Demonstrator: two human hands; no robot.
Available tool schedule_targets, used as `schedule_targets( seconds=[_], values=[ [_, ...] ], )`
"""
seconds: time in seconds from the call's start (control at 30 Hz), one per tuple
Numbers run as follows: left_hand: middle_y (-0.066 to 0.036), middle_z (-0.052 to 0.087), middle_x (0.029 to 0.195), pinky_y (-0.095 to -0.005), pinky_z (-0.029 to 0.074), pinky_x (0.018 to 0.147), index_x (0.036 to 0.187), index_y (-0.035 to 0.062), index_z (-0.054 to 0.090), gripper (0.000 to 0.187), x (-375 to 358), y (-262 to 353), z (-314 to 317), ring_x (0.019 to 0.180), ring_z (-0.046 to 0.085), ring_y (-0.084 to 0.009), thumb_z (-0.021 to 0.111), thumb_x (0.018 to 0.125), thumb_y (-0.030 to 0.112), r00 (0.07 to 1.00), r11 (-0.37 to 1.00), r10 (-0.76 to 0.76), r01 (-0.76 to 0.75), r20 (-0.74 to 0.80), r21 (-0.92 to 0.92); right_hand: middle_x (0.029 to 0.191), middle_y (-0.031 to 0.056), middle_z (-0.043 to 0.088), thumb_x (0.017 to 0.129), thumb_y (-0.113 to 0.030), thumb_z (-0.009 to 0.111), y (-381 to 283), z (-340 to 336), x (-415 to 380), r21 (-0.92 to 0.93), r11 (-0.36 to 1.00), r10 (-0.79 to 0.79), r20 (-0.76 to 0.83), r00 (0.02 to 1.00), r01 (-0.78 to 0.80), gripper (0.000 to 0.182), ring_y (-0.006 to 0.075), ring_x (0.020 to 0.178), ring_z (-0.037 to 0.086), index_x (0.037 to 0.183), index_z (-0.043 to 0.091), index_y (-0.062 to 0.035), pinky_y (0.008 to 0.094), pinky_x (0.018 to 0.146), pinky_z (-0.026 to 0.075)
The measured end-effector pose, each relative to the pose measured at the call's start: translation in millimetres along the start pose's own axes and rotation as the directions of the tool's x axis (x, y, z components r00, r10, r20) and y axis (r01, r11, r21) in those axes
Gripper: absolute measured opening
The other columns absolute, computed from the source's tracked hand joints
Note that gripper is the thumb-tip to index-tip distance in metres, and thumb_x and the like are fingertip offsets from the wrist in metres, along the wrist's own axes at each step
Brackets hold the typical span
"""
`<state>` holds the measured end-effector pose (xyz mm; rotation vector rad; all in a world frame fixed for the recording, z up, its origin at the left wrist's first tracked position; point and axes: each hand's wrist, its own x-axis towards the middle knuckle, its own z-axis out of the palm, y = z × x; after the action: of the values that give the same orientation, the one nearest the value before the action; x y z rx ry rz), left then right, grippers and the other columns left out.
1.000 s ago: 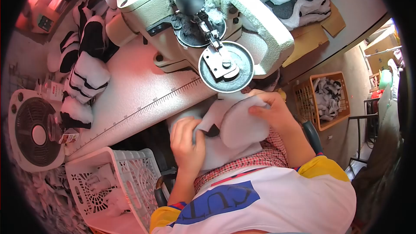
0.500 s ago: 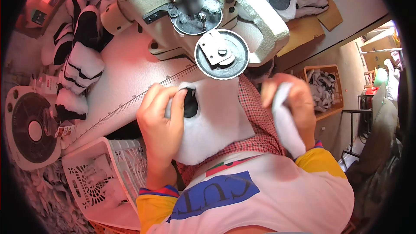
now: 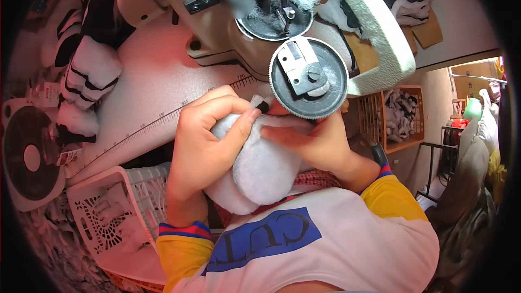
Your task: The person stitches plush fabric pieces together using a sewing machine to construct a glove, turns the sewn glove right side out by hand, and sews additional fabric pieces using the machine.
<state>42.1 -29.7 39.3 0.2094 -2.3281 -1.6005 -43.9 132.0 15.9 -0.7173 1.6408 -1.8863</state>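
My left hand (image 3: 206, 135) pinches the upper edge of a white fleece piece (image 3: 230, 198) with thumb and fingers, a small black patch (image 3: 262, 107) showing at its thumb tip. My right hand (image 3: 320, 144) grips a second white fleece piece (image 3: 268, 168), laid over the first and folded down in a rounded flap. Its fingertips are partly hidden by fabric and the disc. Right above the hands sits the lower toothed disc (image 3: 331, 97) of a sewing machine (image 3: 363, 0). The upper disc (image 3: 277, 27) is covered in white lint.
Stacks of black-and-white fleece pieces (image 3: 95, 70) lie left on the white table (image 3: 157, 76), which has a printed ruler. A white plastic basket (image 3: 125, 184) stands below left, near a round fan-like unit (image 3: 27, 152). An orange crate (image 3: 388, 144) holds scraps at right.
My right hand has come left with the smaller white piece and laid it against the one in my left hand. Both hands now meet just under the toothed disc. The view has shifted slightly.
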Motion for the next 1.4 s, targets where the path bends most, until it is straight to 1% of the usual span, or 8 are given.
schedule_targets(
  seconds=[0.1,0.6,0.83,0.9,0.97,1.1,1.2,1.4],
  values=[
    [-0.008,0.053,0.068,-0.0273,0.040,0.058,0.077,-0.0041,0.062,0.006,-2,-7,4,0.062,0.051,-0.0157,0.066,0.080,-0.001,1.000,0.999,0.027,-0.027,-0.007,0.029,0.099,0.0082,0.070,0.077,-0.009,0.076,10,-6,1,-0.194,0.976,-0.094,0.020,0.995,0.096,0.026,0.0156,0.092,0.066,0.101,0.070,-0.0035,0.0306,0.081,0.051],
    [-0.009,0.054,0.067,-0.0276,0.040,0.057,0.078,-0.0041,0.063,0.005,-21,-10,17,0.060,0.051,-0.0178,0.066,0.080,0.000,0.993,0.993,0.026,-0.013,-0.113,0.119,0.101,0.0094,0.067,0.074,-0.007,0.078,28,-15,-7,-0.166,0.977,-0.122,0.062,0.991,0.131,0.021,0.0221,0.095,0.064,0.094,0.071,-0.0033,0.0316,0.083,0.049],
    [-0.009,0.055,0.069,-0.0285,0.041,0.057,0.078,-0.0037,0.063,0.005,-21,3,14,0.061,0.052,-0.0189,0.067,0.080,0.000,0.989,0.987,0.044,-0.022,-0.138,0.158,0.091,0.0091,0.068,0.076,-0.011,0.076,6,-24,-4,-0.254,0.966,-0.003,0.150,0.989,0.041,0.017,0.0194,0.088,0.066,0.089,0.070,-0.0013,0.0299,0.077,0.050],
    [-0.005,0.052,0.069,-0.0248,0.037,0.060,0.077,-0.0046,0.060,0.007,-21,7,15,0.065,0.047,-0.0120,0.065,0.081,-0.002,0.990,0.980,0.038,-0.011,-0.138,0.197,0.088,0.0086,0.067,0.077,-0.011,0.075,4,-28,-4,-0.257,0.966,0.034,0.176,0.984,0.013,0.016,0.0190,0.085,0.066,0.087,0.069,-0.0009,0.0299,0.075,0.050],
    [-0.007,0.053,0.069,-0.0272,0.039,0.059,0.078,-0.0038,0.062,0.006,-21,6,14,0.062,0.049,-0.0165,0.066,0.080,-0.001,0.987,0.973,0.066,-0.031,-0.145,0.230,0.087,0.0079,0.066,0.077,-0.010,0.074,3,-35,-3,-0.341,0.919,-0.128,0.217,0.968,0.198,0.014,0.0190,0.084,0.065,0.085,0.068,-0.0005,0.0304,0.074,0.049],
    [-0.010,0.053,0.069,-0.0298,0.041,0.057,0.079,-0.0027,0.062,0.006,-20,7,13,0.061,0.051,-0.0213,0.068,0.079,0.000,0.985,0.952,0.099,-0.053,-0.139,0.301,0.086,0.0070,0.064,0.077,-0.010,0.075,-1,-41,-6,-0.296,0.920,-0.193,0.223,0.956,0.255,0.014,0.0190,0.082,0.063,0.084,0.068,-0.0002,0.0295,0.073,0.048],
    [-0.009,0.052,0.069,-0.0301,0.041,0.058,0.078,-0.0027,0.062,0.008,-16,6,15,0.061,0.051,-0.0214,0.069,0.078,0.000,0.986,0.956,0.128,-0.092,-0.110,0.279,0.086,0.0052,0.063,0.077,-0.012,0.077,-7,-42,-8,-0.047,0.982,-0.155,0.343,0.926,0.182,0.018,0.0161,0.082,0.061,0.087,0.069,0.0006,0.0281,0.076,0.047],
    [-0.009,0.053,0.071,-0.0300,0.041,0.059,0.079,-0.0027,0.061,0.010,-17,5,16,0.064,0.052,-0.0209,0.070,0.076,0.000,0.991,0.979,0.111,-0.096,-0.074,0.181,0.092,0.0063,0.060,0.075,-0.009,0.079,3,-20,-9,-0.029,0.985,-0.156,0.259,0.953,0.169,0.018,0.0164,0.089,0.059,0.088,0.071,0.0004,0.0284,0.080,0.046]
  ],
)
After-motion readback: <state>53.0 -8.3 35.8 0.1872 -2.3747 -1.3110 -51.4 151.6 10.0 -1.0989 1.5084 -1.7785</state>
